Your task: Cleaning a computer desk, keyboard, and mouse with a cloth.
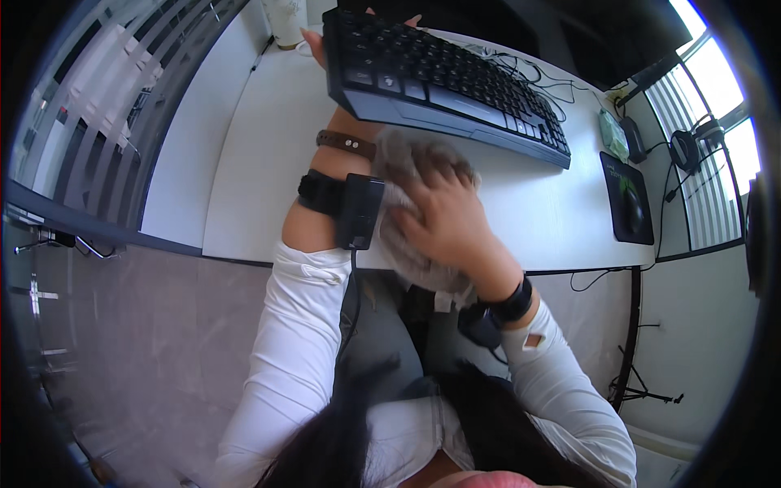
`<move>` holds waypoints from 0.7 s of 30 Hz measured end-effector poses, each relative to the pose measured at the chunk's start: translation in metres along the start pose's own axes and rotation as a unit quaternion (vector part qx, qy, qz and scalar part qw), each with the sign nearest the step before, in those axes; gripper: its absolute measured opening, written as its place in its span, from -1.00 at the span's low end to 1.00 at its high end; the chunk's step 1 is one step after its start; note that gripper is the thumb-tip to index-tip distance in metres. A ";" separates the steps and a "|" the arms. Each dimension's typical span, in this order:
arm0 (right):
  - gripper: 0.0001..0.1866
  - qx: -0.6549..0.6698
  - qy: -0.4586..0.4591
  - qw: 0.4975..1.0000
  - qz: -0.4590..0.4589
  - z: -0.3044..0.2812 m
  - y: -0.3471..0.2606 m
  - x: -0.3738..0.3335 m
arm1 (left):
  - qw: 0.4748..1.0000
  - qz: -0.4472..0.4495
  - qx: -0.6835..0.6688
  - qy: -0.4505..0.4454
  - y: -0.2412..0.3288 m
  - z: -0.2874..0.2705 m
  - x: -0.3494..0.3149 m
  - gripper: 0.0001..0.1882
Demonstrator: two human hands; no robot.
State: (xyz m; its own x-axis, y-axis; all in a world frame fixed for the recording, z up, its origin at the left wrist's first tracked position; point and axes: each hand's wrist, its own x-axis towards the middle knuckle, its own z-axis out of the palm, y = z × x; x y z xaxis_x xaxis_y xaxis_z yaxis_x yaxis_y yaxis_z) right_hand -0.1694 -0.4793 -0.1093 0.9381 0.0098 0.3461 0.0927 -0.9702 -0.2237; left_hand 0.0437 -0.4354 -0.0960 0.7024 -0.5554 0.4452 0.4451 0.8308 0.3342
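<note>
Beyond the right hand (pixel 449 213), over the white desk (pixel 260 167), a black keyboard (pixel 455 81) is being held up at a tilt; its left end is being clasped by the left hand (pixel 315 47), whose digits are showing at the left and far edges while the palm is being hidden; whether the keyboard's right end is touching the desktop cannot be told. Beneath the right hand, near the desk's front edge, a grey-brown cloth (pixel 411 264) is being gripped in a loose bunch, the fingers being bent over it and blurred; how firmly it is being squeezed cannot be told. Well to the right of that hand, a mouse (pixel 633 203) is being left alone on a black mouse pad (pixel 622 179); just beyond it a green packet (pixel 613 134) is being left untouched too.

A wiping step appears to be under way, with the keyboard apparently being kept clear so that the cloth can be used near it; for the next move, a steady left grip is probably being called for, along with a flat press of the cloth, either against the keyboard or across the desktop beneath it.
</note>
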 end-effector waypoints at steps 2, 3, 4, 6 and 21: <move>-0.42 -0.004 -0.006 1.000 -0.001 -0.003 0.011 0.016 | 0.999 0.014 0.036 0.006 -0.004 -0.006 0.004 -0.09; -0.40 0.010 -0.020 1.000 -0.010 -0.002 0.021 0.023 | 0.998 0.020 0.055 0.009 -0.006 -0.009 0.005 -0.10; -0.39 0.022 -0.034 0.999 -0.017 -0.001 0.032 0.030 | 0.997 0.025 0.072 0.011 -0.012 -0.011 0.005 -0.11; -0.37 0.053 -0.087 0.994 0.024 -0.006 0.046 0.047 | 0.994 0.034 0.107 0.016 -0.015 -0.019 0.010 -0.12; -0.38 -0.035 -0.176 0.974 0.136 -0.100 0.059 -0.086 | 0.915 0.082 0.393 0.042 -0.027 -0.075 0.043 -0.23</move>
State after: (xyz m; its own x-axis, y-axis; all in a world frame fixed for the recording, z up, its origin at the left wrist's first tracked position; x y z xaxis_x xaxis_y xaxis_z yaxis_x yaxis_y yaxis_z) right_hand -0.2780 -0.5617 -0.0612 0.9823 -0.1790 -0.0543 -0.1863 -0.9627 -0.1963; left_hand 0.1035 -0.4785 -0.1482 0.7791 -0.3929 0.4884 -0.1847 0.6007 0.7778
